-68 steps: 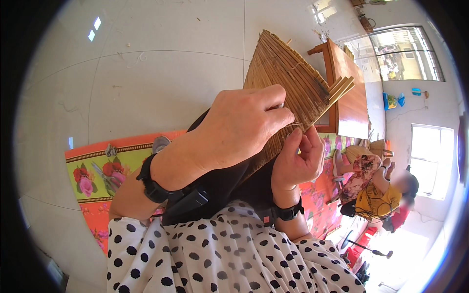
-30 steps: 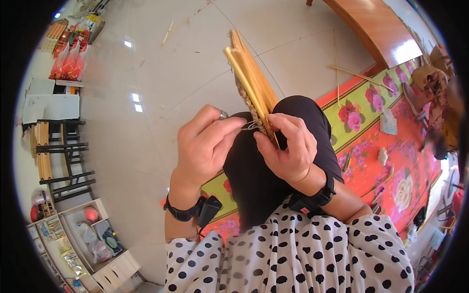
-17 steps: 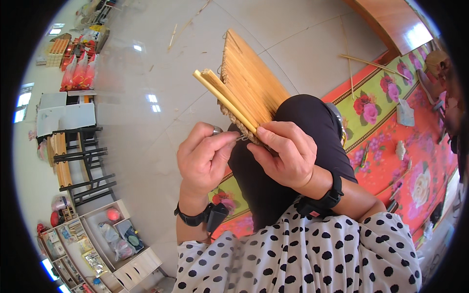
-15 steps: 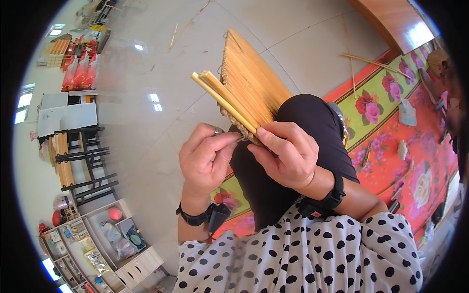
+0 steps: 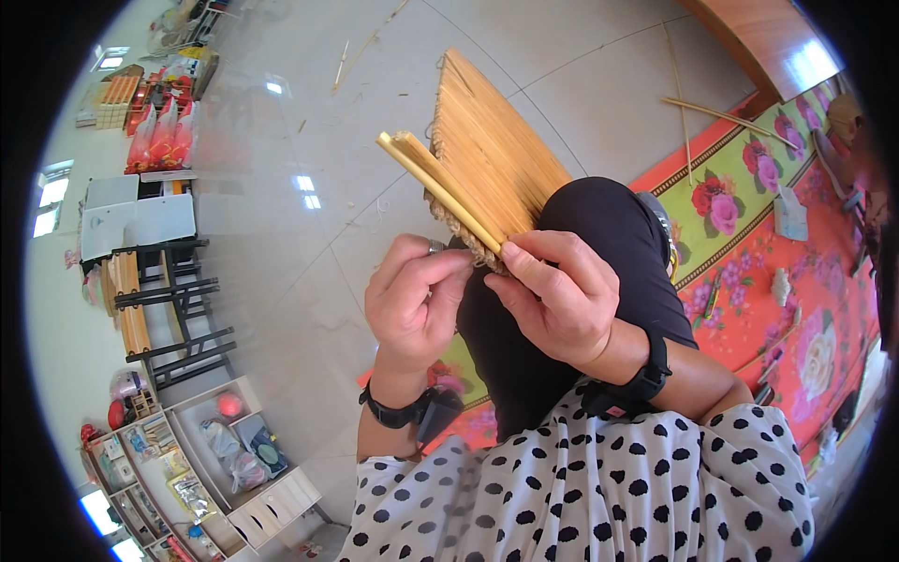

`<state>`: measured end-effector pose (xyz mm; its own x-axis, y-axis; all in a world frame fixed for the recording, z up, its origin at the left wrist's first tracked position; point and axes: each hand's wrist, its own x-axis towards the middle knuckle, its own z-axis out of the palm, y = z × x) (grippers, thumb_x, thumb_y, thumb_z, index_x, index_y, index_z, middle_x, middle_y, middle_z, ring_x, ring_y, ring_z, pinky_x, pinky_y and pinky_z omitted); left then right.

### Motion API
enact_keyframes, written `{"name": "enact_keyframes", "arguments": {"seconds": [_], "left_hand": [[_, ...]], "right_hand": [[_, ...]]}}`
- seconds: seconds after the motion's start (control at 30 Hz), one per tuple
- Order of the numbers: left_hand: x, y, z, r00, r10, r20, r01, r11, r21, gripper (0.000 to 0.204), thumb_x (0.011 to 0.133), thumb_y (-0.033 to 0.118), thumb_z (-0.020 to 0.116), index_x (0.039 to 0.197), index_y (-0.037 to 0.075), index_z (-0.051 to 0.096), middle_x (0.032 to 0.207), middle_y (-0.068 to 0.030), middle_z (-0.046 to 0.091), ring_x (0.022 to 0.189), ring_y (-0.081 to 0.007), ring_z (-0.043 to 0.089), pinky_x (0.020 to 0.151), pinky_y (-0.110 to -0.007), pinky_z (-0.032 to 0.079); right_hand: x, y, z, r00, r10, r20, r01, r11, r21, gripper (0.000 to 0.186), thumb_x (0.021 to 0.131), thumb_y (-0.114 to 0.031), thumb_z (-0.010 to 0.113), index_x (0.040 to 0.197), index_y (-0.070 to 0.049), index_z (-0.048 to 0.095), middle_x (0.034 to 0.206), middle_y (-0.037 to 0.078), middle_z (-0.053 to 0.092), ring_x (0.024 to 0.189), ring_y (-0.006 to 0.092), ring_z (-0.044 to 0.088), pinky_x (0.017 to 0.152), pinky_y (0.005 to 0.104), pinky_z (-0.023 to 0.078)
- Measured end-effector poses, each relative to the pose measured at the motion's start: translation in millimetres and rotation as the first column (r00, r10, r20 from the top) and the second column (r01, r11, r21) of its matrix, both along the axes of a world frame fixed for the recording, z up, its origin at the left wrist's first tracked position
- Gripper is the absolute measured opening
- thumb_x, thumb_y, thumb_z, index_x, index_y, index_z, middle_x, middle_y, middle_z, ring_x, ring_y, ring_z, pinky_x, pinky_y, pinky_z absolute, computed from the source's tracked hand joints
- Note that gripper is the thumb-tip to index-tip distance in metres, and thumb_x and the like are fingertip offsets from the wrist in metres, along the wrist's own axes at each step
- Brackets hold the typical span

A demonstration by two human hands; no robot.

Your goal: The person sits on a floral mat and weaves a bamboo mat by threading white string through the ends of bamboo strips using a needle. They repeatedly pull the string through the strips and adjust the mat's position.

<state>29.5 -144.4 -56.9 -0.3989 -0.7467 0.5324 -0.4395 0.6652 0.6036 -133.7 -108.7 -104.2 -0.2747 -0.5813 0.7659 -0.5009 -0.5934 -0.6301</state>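
While the slatted panel stood nearly edge-on a second ago, its broad face now shows left of the knee, so its braided edge is easier reached. There the left hand pinches, on what I cannot tell; the right hand clamps the panel.

No words, numbers or signs can be read; a small reddish label on the dark wrist device at the right is too small to make out, and any print on the red bags at the far left or the pale packet on the floral mat at the right is illegible
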Motion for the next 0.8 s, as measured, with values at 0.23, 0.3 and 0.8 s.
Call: {"name": "enact_keyframes", "arguments": {"seconds": [0.23, 0.3, 0.8], "left_hand": [[6, -6, 10, 0.993, -0.079, 0.092, 0.076, 0.997, 0.031, 0.019, 0.079, -0.008, 0.074, 0.094, 0.002, 0.068, 0.078, -0.0082, 0.056, 0.06, -0.017, 0.056, 0.05, -0.027, 0.043], [11, -6, 13, 0.991, -0.085, 0.107, 0.077, 0.994, 0.079, 0.018, 0.08, -0.007, 0.073, 0.094, 0.001, 0.066, 0.077, -0.0087, 0.057, 0.06, -0.0173, 0.058, 0.051, -0.026, 0.044], [21, -6, 20, 0.982, -0.098, 0.163, 0.064, 0.978, 0.2, 0.01, 0.087, -0.001, 0.071, 0.095, 0.003, 0.067, 0.068, -0.0067, 0.065, 0.054, -0.0132, 0.058, 0.052, -0.025, 0.045]], "right_hand": [[-3, 3, 0, 0.999, 0.021, 0.032, -0.023, 0.998, 0.061, 0.038, 0.064, -0.006, 0.086, 0.098, -0.004, 0.07, 0.09, 0.008, 0.066, 0.069, 0.0218, 0.064, 0.055, 0.0295, 0.052], [-3, 4, 0, 0.999, 0.035, 0.04, -0.037, 0.997, 0.067, 0.038, 0.064, -0.007, 0.086, 0.098, -0.004, 0.07, 0.09, 0.007, 0.066, 0.068, 0.0216, 0.064, 0.055, 0.0296, 0.052], [-4, 4, -1, 0.994, 0.05, 0.099, -0.059, 0.994, 0.096, 0.039, 0.065, -0.01, 0.088, 0.098, -0.005, 0.067, 0.089, 0.007, 0.067, 0.069, 0.0219, 0.064, 0.057, 0.0301, 0.053]]}}
